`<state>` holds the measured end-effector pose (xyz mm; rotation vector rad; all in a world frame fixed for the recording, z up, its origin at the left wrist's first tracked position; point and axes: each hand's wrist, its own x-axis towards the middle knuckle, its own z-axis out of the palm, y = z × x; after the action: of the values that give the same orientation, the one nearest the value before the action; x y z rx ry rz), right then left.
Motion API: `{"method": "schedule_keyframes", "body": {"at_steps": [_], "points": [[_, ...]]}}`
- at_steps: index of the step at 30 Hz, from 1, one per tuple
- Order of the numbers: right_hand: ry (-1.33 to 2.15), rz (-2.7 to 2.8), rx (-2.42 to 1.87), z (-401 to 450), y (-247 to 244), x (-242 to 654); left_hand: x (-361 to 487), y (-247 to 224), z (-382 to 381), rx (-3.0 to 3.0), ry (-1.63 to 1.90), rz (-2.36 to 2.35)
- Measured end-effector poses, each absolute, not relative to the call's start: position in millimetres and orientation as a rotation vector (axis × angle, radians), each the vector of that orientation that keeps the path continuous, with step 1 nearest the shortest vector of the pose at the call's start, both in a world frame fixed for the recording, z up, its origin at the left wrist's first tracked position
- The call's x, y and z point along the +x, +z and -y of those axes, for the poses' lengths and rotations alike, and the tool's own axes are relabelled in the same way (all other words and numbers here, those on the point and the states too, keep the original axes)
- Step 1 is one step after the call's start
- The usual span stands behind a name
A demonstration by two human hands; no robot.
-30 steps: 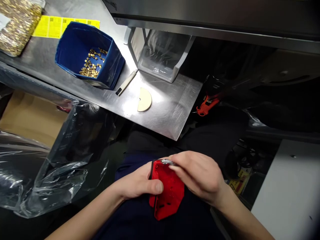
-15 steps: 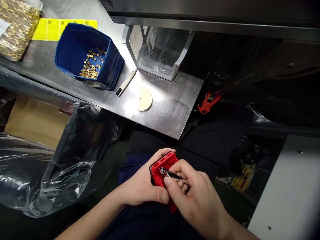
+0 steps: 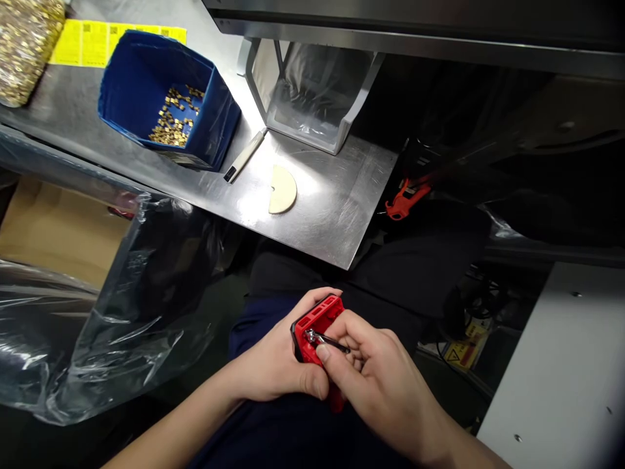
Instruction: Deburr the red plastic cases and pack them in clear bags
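Note:
Over my lap, my left hand [image 3: 276, 365] is closed round a red plastic housing [image 3: 319, 315] with a black outer edge. Its thumb lies along the near side and its fingers pass behind. My right hand [image 3: 383, 384] pinches a small black-and-silver metal part [image 3: 332, 342] between thumb and forefinger. The shiny end of that part is inside the housing's open face, near its left wall. How it sits there is too small to tell. My right hand hides the housing's right side, and a red portion shows below.
A blue bin [image 3: 159, 71] with small brass pieces [image 3: 170, 130], a pale pen-like tool [image 3: 245, 155] and a cream half-disc [image 3: 283, 190] rest on the steel table [image 3: 322, 228]. A grey tray [image 3: 312, 133] stands behind. An orange tool [image 3: 403, 202] lies right; a plastic-lined box [image 3: 63, 228] stands left.
The metal part and my right fingertips have shifted slightly left within the red housing. My left hand keeps its hold. The camera view has shifted a little.

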<state>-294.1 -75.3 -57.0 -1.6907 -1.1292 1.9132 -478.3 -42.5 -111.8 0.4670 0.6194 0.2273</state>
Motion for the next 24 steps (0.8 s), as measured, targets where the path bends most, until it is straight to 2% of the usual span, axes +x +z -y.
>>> {"method": "schedule_keyframes", "body": {"at_steps": [5,11,16,24], "points": [[1.906,1.075,-1.732,77.9,-58.4,-293.6,-478.3,-113.9,41.9,0.489,0.223,-0.593],[1.717,1.170,-1.858,74.0,-54.7,-286.1,-480.4,-116.3,41.2,0.509,0.226,-0.580],[1.524,1.335,-1.799,68.5,-55.7,-286.4,-479.2,-115.3,40.9,0.520,0.233,-0.564],[1.509,1.431,-1.721,66.2,-55.2,-287.5,-479.9,-114.6,39.0,0.537,0.223,-0.563]]}}
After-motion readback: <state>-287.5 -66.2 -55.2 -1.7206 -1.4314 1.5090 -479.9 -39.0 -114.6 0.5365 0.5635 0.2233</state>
